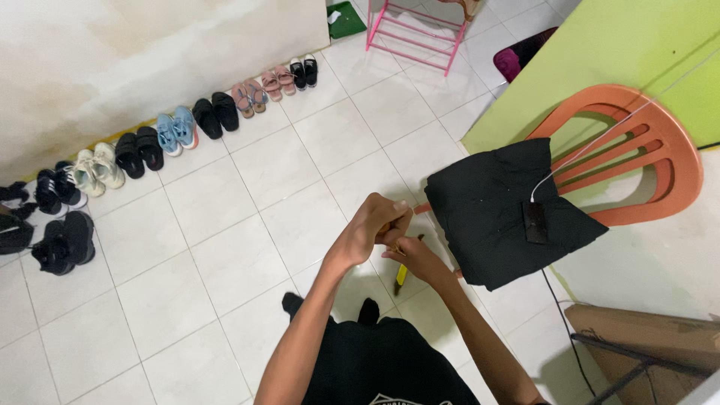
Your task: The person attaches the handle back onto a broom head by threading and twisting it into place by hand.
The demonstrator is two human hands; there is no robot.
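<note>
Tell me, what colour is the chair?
Orange, seen in the head view: the plastic chair.

Single head-worn view, looking steeply down, hands close, tiled floor (225, 255) beyond

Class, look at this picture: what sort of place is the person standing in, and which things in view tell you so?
Probably the entry area of a home. Pairs of shoes line the wall on a white tiled floor, a pink shoe rack stands beyond, and an orange plastic chair holds a black cushion.
</note>
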